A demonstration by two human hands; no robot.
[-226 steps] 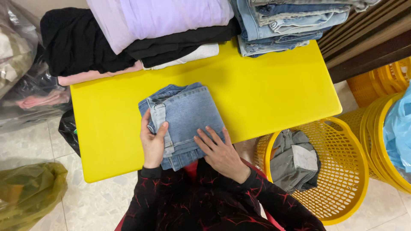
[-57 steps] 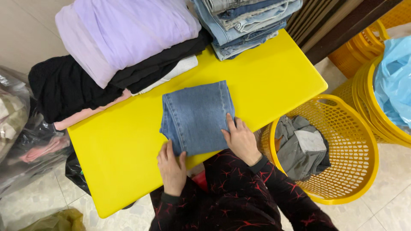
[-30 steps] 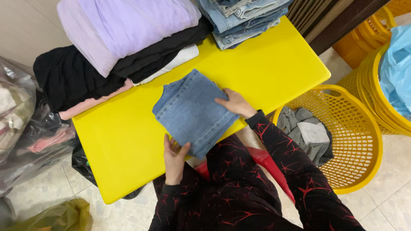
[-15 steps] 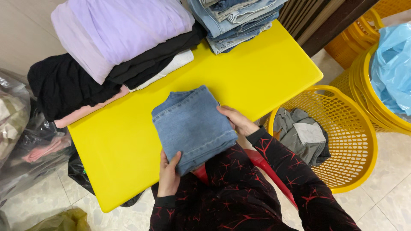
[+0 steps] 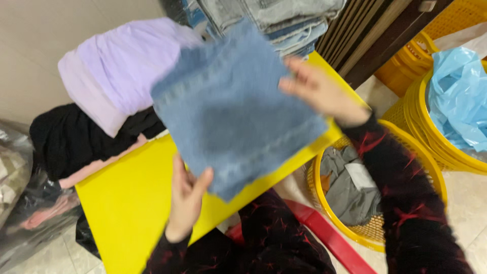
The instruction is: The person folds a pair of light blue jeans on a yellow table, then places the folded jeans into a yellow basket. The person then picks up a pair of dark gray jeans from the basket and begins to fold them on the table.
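We hold the folded jeans (image 5: 236,109) lifted off the yellow desk (image 5: 129,203), tilted, blurred, pale blue denim. Our left hand (image 5: 185,200) grips their near lower corner; our right hand (image 5: 317,91) pinches their far right edge. Beyond the jeans sit lilac clothes (image 5: 122,66); right of them, a yellow basket (image 5: 365,203).
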